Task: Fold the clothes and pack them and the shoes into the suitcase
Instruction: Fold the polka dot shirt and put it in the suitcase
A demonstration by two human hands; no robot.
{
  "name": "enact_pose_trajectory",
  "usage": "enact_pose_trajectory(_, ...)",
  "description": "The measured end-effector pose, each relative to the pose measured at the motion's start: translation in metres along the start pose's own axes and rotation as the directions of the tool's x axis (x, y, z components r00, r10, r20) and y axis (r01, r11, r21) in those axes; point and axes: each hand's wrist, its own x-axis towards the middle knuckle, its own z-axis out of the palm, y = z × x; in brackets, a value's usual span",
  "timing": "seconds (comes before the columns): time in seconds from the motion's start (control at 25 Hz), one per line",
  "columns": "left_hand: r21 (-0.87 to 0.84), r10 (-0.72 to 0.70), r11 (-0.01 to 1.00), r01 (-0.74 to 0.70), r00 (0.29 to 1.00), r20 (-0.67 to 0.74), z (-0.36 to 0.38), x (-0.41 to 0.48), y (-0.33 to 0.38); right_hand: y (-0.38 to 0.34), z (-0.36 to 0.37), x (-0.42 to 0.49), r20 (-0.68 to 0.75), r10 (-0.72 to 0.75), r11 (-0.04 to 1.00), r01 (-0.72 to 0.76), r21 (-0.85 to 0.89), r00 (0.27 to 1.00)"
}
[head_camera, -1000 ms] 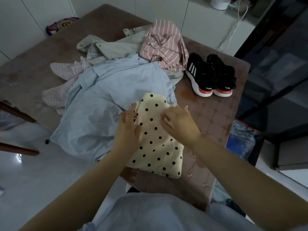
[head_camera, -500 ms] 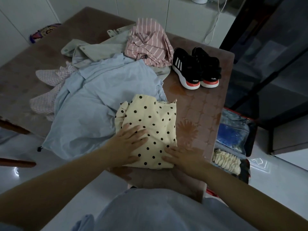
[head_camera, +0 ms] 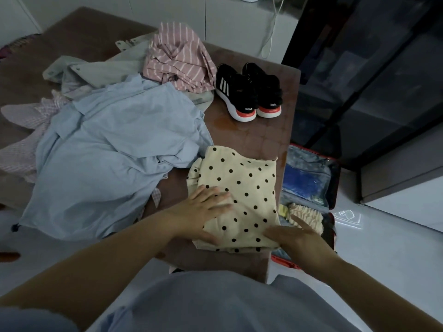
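A folded cream garment with black dots (head_camera: pixel 242 185) lies at the brown table's near right corner. My left hand (head_camera: pixel 203 212) lies flat on its left half, fingers straight. My right hand (head_camera: pixel 292 236) touches its near right corner at the table edge, fingers straight. Behind it a pale blue shirt (head_camera: pixel 115 149) is spread loose, with a pink striped garment (head_camera: pixel 179 58), a grey-green jacket (head_camera: pixel 100 68) and a pink checked garment (head_camera: pixel 26 130) beyond. A pair of black shoes (head_camera: pixel 249 92) stands at the far right. The open suitcase (head_camera: pixel 334 178) lies on the floor to the right.
The brown table (head_camera: pixel 259 137) ends close to the suitcase, which holds a blue pouch (head_camera: pixel 302 180) and a ruffled cream garment (head_camera: pixel 304 216). A dark glass cabinet (head_camera: pixel 371 75) stands behind the suitcase. White floor lies to the right and near left.
The dotted garment has been folded smaller and slid right toward the table's edge. Both hands went from its far end to lying flat on its near part.
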Motion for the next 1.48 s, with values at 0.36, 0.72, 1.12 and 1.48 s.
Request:
enact_pose_trajectory(0.36, 0.191, -0.067, 0.979, 0.072, 0.997, -0.031, 0.025, -0.031, -0.02, 0.003, 0.022, 0.011, 0.141, -0.151, 0.951, 0.182, -0.248, 0.978)
enact_pose_trajectory(0.72, 0.314, -0.05, 0.944, 0.1, 0.985, -0.164, 0.021, -0.022, -0.007, -0.007, 0.02, 0.028, 0.047, -0.211, 0.882, 0.211, -0.421, 0.976)
enact_pose_trajectory(1.12, -0.837, -0.437, 0.491, 0.242, 0.9, 0.004, -0.054, -0.048, -0.001, -0.017, -0.053, 0.047, 0.145, 0.453, 0.308, -0.307, 0.901, 0.88)
enact_pose_trajectory(1.48, -0.917, -0.807, 0.357, 0.176, 0.552, -0.208, -0.038, 0.016, 0.008, -0.022, -0.021, 0.102, 0.08, 0.725, 0.42, -0.531, 0.736, 0.684)
